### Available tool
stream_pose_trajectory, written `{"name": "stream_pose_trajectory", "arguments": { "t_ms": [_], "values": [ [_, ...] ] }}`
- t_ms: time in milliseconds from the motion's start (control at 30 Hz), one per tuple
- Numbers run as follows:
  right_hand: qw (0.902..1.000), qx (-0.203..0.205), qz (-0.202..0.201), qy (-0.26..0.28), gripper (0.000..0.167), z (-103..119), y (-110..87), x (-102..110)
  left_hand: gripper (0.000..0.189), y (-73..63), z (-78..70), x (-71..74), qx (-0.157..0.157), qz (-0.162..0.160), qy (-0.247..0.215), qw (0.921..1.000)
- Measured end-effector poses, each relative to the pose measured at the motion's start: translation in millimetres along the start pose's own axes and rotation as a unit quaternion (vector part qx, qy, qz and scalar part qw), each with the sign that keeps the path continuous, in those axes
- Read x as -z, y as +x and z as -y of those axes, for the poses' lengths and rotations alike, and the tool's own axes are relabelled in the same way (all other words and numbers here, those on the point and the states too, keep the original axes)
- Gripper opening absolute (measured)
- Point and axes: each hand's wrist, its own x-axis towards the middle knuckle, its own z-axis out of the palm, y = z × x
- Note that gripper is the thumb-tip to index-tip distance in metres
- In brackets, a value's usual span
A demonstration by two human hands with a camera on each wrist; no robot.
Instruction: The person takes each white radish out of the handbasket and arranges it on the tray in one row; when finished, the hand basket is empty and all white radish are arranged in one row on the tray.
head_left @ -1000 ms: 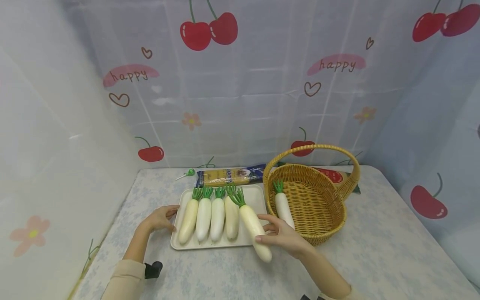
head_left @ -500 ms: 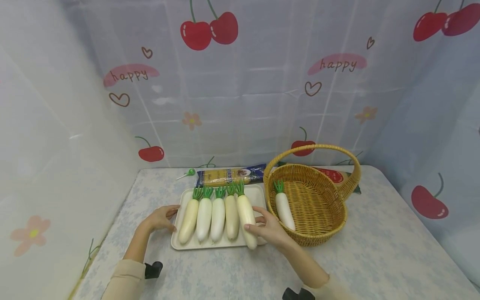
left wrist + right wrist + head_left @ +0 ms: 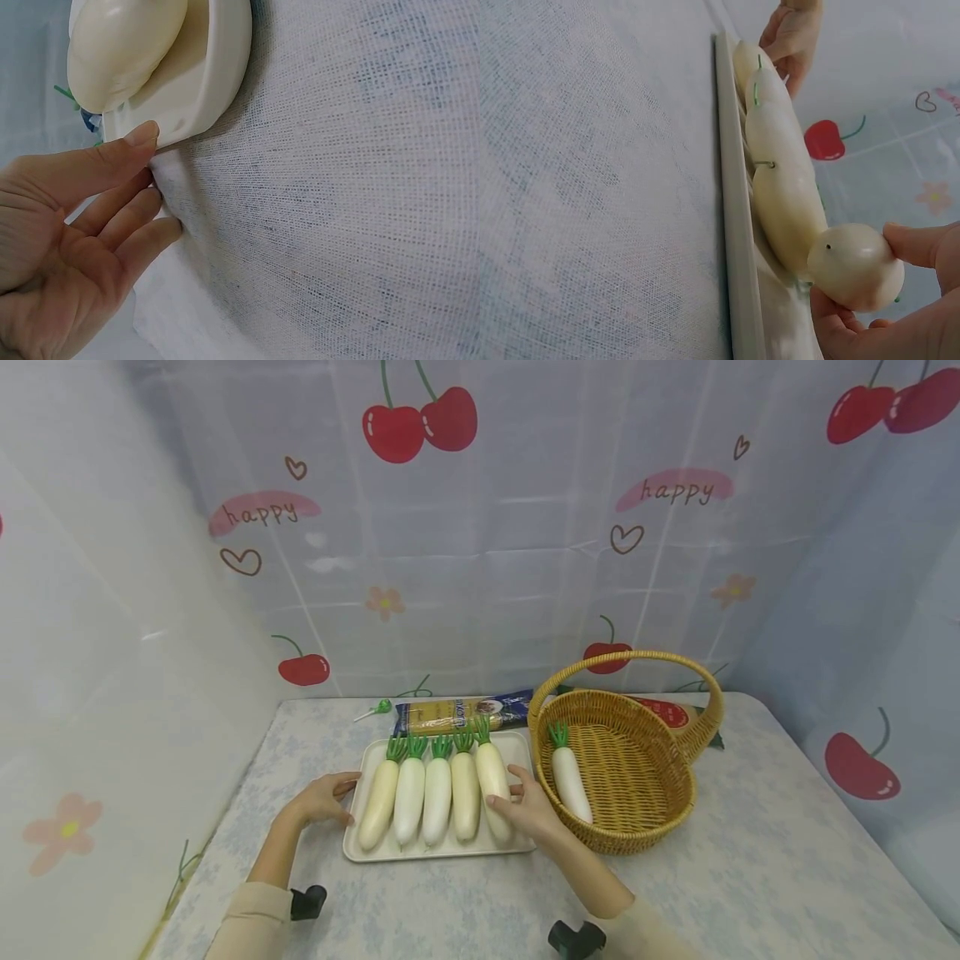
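My right hand [image 3: 532,808] grips a white radish [image 3: 492,781] with green tops, thumb on one side and fingers curled on the other. In the right wrist view the rounded end of this radish [image 3: 856,266] sits between thumb and fingers, close over the tray. Several more white radishes [image 3: 437,800] lie side by side on the cream rectangular tray [image 3: 525,752], tops pointing away. My left hand [image 3: 321,798] pinches the tray's left edge; in the left wrist view its thumb lies on the tray rim [image 3: 180,135], fingers below.
A wicker basket [image 3: 637,839] with a tall handle stands right of the tray, one white radish [image 3: 572,783] inside. Behind the tray lie a pasta packet [image 3: 450,714] and a green lollipop [image 3: 383,706]. A red-labelled package [image 3: 670,712] shows behind the basket. A printed curtain [image 3: 480,527] hangs at the back.
My right hand has brought the radish leftward and down, from tilted over the tray's right front edge to lying alongside the others. The left hand has stayed at the tray's edge.
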Motion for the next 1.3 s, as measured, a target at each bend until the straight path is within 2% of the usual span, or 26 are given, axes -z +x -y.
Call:
{"name": "stream_pose_trajectory", "arguments": {
  "t_ms": [200,433,833,1300],
  "values": [
    [0.9993,-0.023,-0.024,-0.015,0.076,-4.1,7.0,-3.1,0.086,-1.6,-2.0,0.4,0.0,-0.001,0.002,1.0],
    [0.9984,-0.031,-0.043,-0.022,0.077,-5.4,13.1,-8.1,0.086,-3.2,-2.1,0.1,-0.003,0.001,-0.003,1.0],
    [0.9978,-0.021,-0.051,-0.037,0.075,-14.7,21.8,-13.0,0.086,-3.4,0.7,-0.9,-0.008,0.001,-0.001,1.0],
    [0.995,-0.002,-0.021,-0.098,0.068,-13.2,25.5,-14.4,0.086,-3.2,-0.1,1.1,-0.006,0.001,0.001,1.0]
  ]
}}
